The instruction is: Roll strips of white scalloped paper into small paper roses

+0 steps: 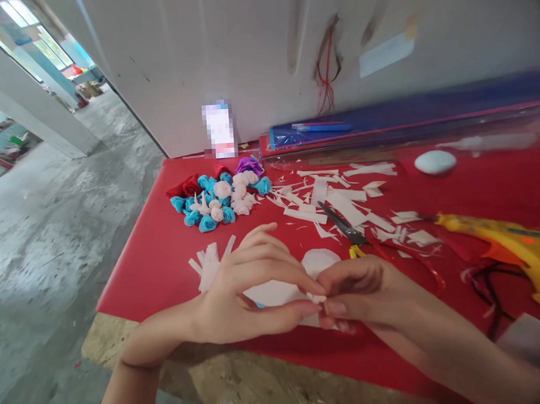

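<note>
Head view: left hand (pixel 252 282) and right hand (pixel 389 292) narrowly pinch a small pale piece (pixel 317 298) between them, neither nearer, above the red tabletop (pixel 145 258); its long axis seems too blurred to tell.

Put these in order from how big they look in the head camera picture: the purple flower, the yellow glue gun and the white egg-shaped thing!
1. Yellow glue gun, even cut off by the edge
2. White egg-shaped thing
3. Purple flower, which also looks farther away
</note>
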Demonstrator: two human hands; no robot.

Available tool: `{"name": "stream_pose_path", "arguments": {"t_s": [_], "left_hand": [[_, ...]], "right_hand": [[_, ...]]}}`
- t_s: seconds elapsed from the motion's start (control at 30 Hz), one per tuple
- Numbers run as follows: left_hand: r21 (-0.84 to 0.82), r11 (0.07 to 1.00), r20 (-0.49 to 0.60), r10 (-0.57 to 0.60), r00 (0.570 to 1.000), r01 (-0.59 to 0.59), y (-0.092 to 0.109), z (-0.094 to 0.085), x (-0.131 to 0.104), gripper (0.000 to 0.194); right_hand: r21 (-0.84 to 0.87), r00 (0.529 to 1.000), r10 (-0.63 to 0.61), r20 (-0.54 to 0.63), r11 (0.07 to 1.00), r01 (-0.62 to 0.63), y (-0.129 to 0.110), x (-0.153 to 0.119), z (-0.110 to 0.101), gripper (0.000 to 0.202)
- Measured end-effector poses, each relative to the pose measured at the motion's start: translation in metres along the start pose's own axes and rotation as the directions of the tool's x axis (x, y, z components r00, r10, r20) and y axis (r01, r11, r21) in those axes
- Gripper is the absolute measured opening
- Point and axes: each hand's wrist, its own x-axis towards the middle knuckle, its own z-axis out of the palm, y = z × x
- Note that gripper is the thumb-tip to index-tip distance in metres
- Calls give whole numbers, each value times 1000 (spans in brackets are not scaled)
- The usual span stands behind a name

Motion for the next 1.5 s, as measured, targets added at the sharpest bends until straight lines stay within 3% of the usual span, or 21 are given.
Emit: {"name": "stream_pose_path", "arguments": {"t_s": [0.5,0.67,0.73,0.8,0.87,0.97,1.13,1.23,1.4,1.5], "left_hand": [[-108,987,92,-110,990,120,2,-3,1,6],[-187,963,122,-174,977,195,3,-5,0,9],[-167,959,152,-205,967,229,4,-7,1,16],[-120,966,168,-206,964,228,7,-9,2,20],[-82,974,165,-197,966,213,9,-10,2,17],[-57,978,152,-190,970,201,12,-11,3,14],[-111,965,177,-214,961,235,9,-14,2,8],[-192,930,234,-268,935,314,7,-15,4,5],[-256,818,358,-414,837,514,8,-15,4,2],[-250,766,401,-475,784,592,6,-13,3,2]], "right_hand": [[-46,995,18,95,999,-13,-3,-3,-1,4],[-226,996,-86,-31,971,77,-9,-7,4,8],[-406,972,-222,-80,897,172,-10,-9,4,8],[-595,917,-389,-90,759,263,-11,-10,5,7],[-721,848,-528,-47,605,337,-12,-12,7,7],[-803,769,-635,77,418,425,-15,-14,10,11],[-872,641,-739,210,156,465,-22,-17,13,14],[-863,605,-744,283,79,500,-23,-18,13,18],[-809,571,-739,358,60,585,-16,-17,8,21],[-820,540,-709,454,-96,564,-16,-16,7,26]]}}
